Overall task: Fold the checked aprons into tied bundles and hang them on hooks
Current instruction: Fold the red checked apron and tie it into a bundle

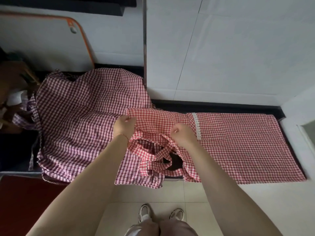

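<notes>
A red-and-white checked apron lies flat along a dark ledge, its skirt stretching to the right, with a strip of white lace trim across it. My left hand pinches the apron's bib end at its left corner. My right hand grips the same bib a little to the right, near the lace. The apron's straps hang in loops below my hands over the ledge's front. A darker maroon checked apron lies crumpled in a heap to the left, partly under the red one.
White tiled wall rises behind the ledge. A white panel with an orange rim leans at the upper left. Cluttered brown items sit at the far left. Pale floor tiles and my two shoes show below. No hooks in view.
</notes>
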`<state>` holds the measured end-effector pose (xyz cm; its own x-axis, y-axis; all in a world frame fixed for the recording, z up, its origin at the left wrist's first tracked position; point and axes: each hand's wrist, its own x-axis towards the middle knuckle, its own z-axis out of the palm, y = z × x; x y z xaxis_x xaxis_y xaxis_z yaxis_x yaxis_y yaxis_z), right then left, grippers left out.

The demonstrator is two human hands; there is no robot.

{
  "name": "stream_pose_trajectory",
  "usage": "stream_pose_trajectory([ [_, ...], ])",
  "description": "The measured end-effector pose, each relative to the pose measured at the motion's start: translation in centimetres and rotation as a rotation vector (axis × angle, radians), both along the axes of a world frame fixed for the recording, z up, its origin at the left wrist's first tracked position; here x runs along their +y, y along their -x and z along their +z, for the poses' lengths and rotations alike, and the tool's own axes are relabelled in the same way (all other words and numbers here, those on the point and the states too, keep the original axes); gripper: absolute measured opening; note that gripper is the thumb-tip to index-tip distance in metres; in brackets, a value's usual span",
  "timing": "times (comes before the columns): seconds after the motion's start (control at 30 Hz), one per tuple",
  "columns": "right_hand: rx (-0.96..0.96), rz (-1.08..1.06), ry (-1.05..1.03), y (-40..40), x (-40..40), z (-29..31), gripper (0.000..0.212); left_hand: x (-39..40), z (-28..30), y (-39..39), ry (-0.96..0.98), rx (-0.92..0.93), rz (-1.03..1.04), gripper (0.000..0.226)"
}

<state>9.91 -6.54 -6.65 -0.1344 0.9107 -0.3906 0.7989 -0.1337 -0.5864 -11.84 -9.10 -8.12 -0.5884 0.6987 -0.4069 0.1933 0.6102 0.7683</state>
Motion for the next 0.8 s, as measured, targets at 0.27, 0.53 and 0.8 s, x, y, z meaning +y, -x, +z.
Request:
stream_pose_trajectory([
  [0.27,-0.436,0.136,-0.028,-1.0,-1.9,-5.4,0.053,-2.2,-2.5,1.6,0.124,0.130,0.066,0.013],
  [0.53,-0.555,0.407,0.028,-1.4,-2.6,-5.4,0.023,-1.2,-2.7,0.9,0.209,0.290,0.096,0.033],
  [0.8,-0.494,0.315,0.027,-1.6,-2.6,-5.8,0.030,-2.6,-1.9,-5.1,0.220,0.389,-0.494,0.020],
])
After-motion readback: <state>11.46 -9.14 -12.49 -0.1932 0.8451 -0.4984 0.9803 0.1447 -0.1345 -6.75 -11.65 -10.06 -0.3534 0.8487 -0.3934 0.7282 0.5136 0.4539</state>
